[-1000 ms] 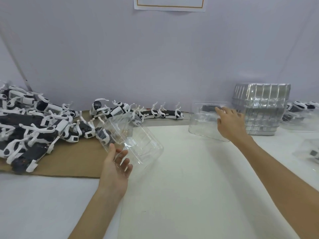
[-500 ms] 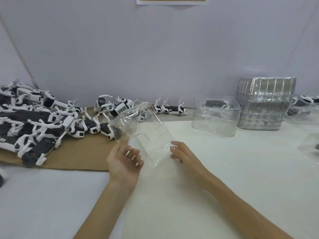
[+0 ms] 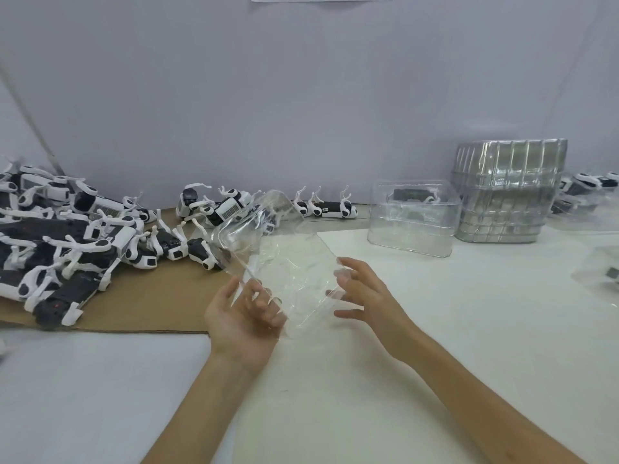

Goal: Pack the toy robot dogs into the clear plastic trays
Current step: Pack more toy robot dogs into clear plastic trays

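Plainly, the dogs (image 3: pixel 67 236) lie tangled in a heap at nine to ten o'clock on cardboard (image 3: pixel 144 306), legs interlocked, so pulling one out could drag its neighbours toward the sheet's near edge. At six o'clock the left hand (image 3: pixel 244 316) cups the empty tray (image 3: pixel 284 262) from below, fingers curled under it and thumb along its left rim. The tray is lifted off the table and tilted, its far end at twelve o'clock in front of the nearest dogs. Such thin plastic probably flexes, so a hard squeeze could buckle it or pop it free. The right hand (image 3: pixel 365 296) only touches the tray's right rim with spread fingertips, not closed around it, so it adds little hold if the left slips. A filled tray (image 3: pixel 412 219) sits at one o'clock, just beside a tall stack (image 3: pixel 509 192) at two o'clock; a wide swing that way could knock either. The table (image 3: pixel 469 329) shows bare room from four to six o'clock, likely the safest place to set the tray down. Its front edge is out of view.
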